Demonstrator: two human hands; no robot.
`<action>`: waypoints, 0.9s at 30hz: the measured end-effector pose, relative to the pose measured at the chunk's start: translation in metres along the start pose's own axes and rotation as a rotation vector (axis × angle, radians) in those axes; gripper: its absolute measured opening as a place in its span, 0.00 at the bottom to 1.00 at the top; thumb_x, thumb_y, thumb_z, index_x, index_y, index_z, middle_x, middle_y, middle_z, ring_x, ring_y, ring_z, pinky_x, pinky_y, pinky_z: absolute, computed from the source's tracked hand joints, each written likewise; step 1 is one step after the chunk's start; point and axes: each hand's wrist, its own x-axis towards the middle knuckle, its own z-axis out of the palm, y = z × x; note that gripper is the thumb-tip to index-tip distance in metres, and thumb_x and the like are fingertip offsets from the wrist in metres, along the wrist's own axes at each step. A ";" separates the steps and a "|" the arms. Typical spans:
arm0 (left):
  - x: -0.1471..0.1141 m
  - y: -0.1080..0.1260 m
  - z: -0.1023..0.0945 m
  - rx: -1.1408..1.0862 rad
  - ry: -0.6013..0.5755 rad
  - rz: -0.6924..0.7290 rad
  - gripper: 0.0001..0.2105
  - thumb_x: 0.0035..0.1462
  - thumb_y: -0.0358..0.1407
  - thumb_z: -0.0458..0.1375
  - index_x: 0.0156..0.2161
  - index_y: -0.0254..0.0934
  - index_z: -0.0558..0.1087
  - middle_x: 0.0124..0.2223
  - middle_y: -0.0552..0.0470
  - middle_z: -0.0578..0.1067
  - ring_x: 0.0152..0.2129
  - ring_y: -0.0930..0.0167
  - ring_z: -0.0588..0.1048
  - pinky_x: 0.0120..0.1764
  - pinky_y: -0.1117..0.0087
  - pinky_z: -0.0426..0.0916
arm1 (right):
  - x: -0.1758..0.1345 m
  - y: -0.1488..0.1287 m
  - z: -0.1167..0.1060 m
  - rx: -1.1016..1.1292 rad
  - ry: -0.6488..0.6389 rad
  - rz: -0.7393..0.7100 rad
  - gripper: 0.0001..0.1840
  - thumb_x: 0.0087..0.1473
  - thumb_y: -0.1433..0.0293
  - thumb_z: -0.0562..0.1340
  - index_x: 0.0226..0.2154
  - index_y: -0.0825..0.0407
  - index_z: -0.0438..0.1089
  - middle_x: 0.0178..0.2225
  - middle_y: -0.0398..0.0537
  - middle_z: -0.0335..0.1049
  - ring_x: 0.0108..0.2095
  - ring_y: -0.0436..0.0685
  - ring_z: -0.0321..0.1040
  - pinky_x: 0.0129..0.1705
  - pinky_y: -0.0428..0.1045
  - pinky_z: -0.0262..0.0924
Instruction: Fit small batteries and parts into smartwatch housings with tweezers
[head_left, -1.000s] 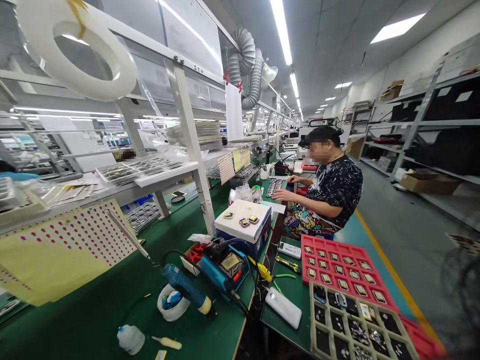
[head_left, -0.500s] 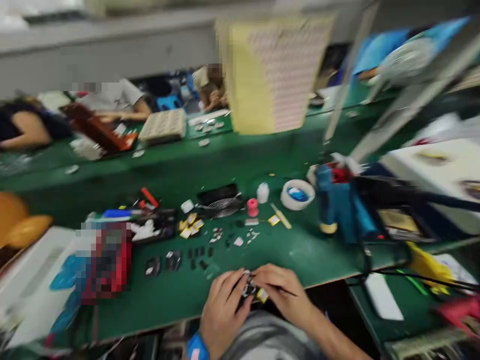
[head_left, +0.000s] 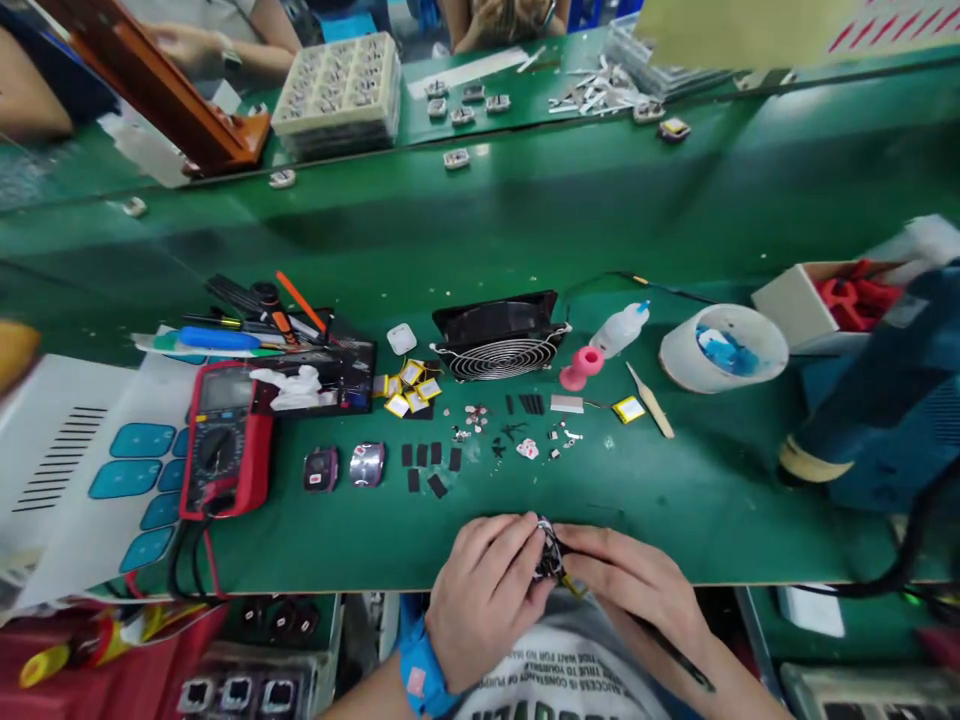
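Note:
Close to the table's front edge, my left hand [head_left: 491,590] is closed around a small round-edged electronic device [head_left: 548,550] with its inner parts exposed, like an opened smartwatch case. My right hand [head_left: 637,575] meets it from the other side, with thumb and fingers pinched. A dark slender tool [head_left: 679,655], which looks like tweezers, runs back under the right palm; its tip is hidden. Something small and yellow [head_left: 574,584] hangs beside the device, between the hands. Several black pads [head_left: 423,455] and two purple-rimmed cases [head_left: 367,464] lie on the green table, left of the hands.
A red multimeter [head_left: 225,440] stands left. Behind the hands are yellow battery cells [head_left: 411,385], a fan [head_left: 495,335], a pink dispenser [head_left: 581,368], a white bottle [head_left: 621,330] and a white tub [head_left: 679,360]. A blue tool [head_left: 862,390] stands right. Co-workers' arms [head_left: 247,40] show across the bench.
The camera view has tilted down and levelled, so the table fills more of it and looks sharper. Both hands stay together at the small device.

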 end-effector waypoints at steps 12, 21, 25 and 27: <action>-0.004 0.001 -0.001 0.015 -0.053 -0.004 0.14 0.86 0.38 0.64 0.62 0.36 0.91 0.54 0.44 0.97 0.48 0.60 0.93 0.55 0.60 0.95 | 0.031 -0.004 -0.011 0.230 -0.040 0.145 0.12 0.82 0.73 0.70 0.51 0.42 0.89 0.47 0.48 0.99 0.42 0.57 0.99 0.53 0.40 0.88; -0.003 0.002 0.000 0.011 -0.028 -0.012 0.17 0.90 0.39 0.58 0.60 0.36 0.90 0.53 0.44 0.97 0.47 0.61 0.94 0.54 0.61 0.95 | 0.037 -0.004 -0.016 0.318 -0.069 0.204 0.11 0.85 0.66 0.70 0.51 0.39 0.91 0.47 0.46 0.99 0.42 0.58 0.99 0.51 0.41 0.88; -0.008 0.001 0.002 0.007 -0.037 0.005 0.15 0.87 0.38 0.63 0.62 0.34 0.90 0.55 0.43 0.97 0.49 0.60 0.93 0.54 0.60 0.95 | 0.023 -0.002 -0.010 0.277 -0.083 0.186 0.12 0.88 0.58 0.69 0.60 0.38 0.90 0.53 0.50 1.00 0.49 0.61 1.00 0.55 0.44 0.88; -0.009 0.000 0.002 0.011 -0.039 0.004 0.14 0.86 0.38 0.64 0.62 0.34 0.91 0.56 0.43 0.97 0.49 0.60 0.93 0.55 0.61 0.95 | 0.015 0.002 -0.001 0.270 -0.036 0.151 0.12 0.87 0.56 0.69 0.62 0.37 0.89 0.53 0.51 1.00 0.48 0.61 1.00 0.55 0.44 0.88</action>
